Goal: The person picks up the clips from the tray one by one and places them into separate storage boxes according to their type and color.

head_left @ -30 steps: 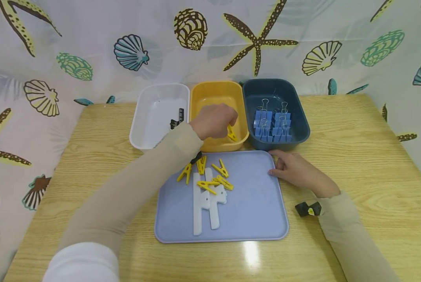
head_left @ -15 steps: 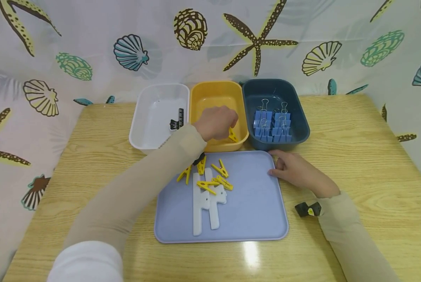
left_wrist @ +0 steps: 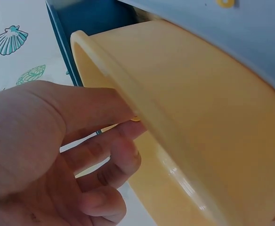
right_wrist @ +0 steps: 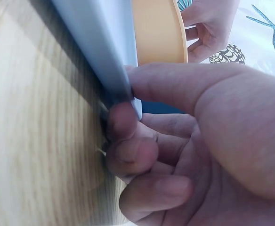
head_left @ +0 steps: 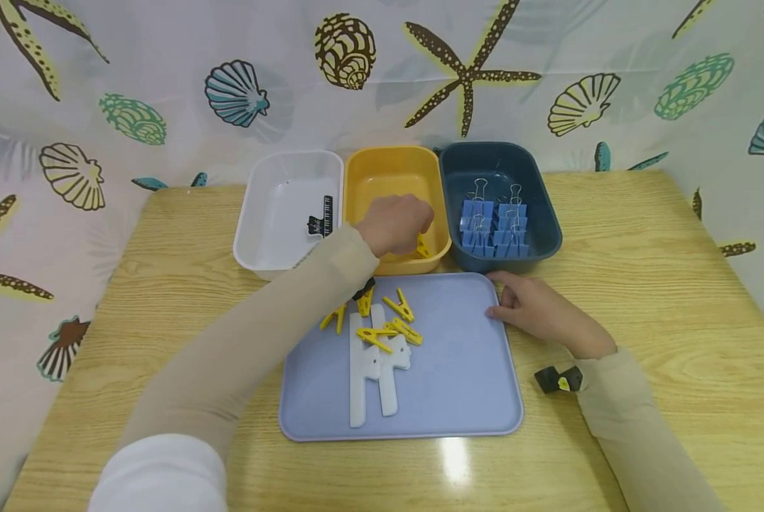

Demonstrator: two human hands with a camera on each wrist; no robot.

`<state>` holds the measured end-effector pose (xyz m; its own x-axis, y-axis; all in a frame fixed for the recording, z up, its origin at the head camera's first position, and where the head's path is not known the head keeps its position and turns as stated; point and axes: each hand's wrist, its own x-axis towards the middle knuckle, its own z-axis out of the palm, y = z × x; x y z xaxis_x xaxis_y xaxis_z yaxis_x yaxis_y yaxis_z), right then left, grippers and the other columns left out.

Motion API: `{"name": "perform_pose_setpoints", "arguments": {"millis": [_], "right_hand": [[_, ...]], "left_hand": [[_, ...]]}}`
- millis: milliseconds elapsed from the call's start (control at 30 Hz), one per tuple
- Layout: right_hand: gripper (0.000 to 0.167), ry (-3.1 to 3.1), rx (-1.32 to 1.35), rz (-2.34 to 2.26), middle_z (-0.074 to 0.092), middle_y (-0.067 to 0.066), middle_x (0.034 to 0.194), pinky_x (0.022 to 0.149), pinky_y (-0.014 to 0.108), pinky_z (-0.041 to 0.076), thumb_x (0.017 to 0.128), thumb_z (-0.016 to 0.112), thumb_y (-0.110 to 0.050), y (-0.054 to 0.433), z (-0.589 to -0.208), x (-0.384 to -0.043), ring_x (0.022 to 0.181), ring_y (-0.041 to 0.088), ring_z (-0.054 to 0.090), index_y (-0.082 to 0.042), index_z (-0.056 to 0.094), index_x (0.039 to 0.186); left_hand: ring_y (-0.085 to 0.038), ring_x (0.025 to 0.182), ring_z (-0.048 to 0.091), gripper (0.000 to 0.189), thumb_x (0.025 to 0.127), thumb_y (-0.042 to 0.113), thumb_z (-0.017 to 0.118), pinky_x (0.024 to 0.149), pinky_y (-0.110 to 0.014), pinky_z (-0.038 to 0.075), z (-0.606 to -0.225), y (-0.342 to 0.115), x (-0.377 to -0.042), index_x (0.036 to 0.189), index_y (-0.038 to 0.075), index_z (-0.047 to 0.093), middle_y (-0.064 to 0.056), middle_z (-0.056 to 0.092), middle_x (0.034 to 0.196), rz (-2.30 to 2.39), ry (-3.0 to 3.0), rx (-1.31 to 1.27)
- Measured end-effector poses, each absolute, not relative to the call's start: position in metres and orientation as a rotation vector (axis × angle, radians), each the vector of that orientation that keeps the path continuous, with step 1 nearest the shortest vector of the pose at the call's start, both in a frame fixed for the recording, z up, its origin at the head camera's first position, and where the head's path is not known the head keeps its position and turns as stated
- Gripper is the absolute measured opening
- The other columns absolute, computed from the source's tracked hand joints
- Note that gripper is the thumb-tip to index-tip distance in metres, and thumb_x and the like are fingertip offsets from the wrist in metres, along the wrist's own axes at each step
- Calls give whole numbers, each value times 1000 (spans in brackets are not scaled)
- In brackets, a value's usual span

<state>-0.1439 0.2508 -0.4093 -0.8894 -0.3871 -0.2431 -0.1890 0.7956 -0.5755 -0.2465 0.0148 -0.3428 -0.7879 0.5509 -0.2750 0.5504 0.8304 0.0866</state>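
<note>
My left hand [head_left: 396, 224] reaches into the yellow bin [head_left: 394, 269], its thumb and forefinger pinching a yellow clothespin [head_left: 423, 247] near the bin's front right corner. In the left wrist view only a sliver of the clothespin shows; the bin wall hides the rest. My right hand [head_left: 538, 309] grips the lavender tray [head_left: 458, 384] at its far right corner; in the right wrist view the thumb lies on the rim with the fingers curled against its outer side. Several yellow clothespins [head_left: 399, 306] lie on the tray around two long white clips [head_left: 357, 398].
The white bin [head_left: 273, 213], left of the yellow one, holds a black clip with a piano-key pattern [head_left: 327, 215]. On the right, the dark blue bin [head_left: 551, 238] contains several blue binder clips [head_left: 512, 235]. A shell-patterned cloth [head_left: 388, 71] hangs behind the wooden table [head_left: 663, 284].
My left hand has shifted slightly to the right and toward me inside the yellow bin, still pinching the clothespin. The right hand and the tray have stayed in place.
</note>
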Motion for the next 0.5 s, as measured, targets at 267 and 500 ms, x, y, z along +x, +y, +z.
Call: {"name": "perform_pose_setpoints", "arguments": {"millis": [267,500], "right_hand": [[49,2621,-439,-803,57,2,72,56,25,41,90,66,-15,249,-411,-142,63,14,50,3,49,133],[50,2619,-431,-808,56,2,72,55,25,40,90,66,-15,248,-410,-141,63,14,49,2,49,133]], "left_hand": [[-20,89,57,23,89,12,65,81,-34,52,-348,16,-245,112,15,63,-1,64,105,-37,2737,831],[-20,83,57,20,89,9,63,73,-31,51,-351,16,-246,109,13,64,-2,64,99,-9,2765,849]]}}
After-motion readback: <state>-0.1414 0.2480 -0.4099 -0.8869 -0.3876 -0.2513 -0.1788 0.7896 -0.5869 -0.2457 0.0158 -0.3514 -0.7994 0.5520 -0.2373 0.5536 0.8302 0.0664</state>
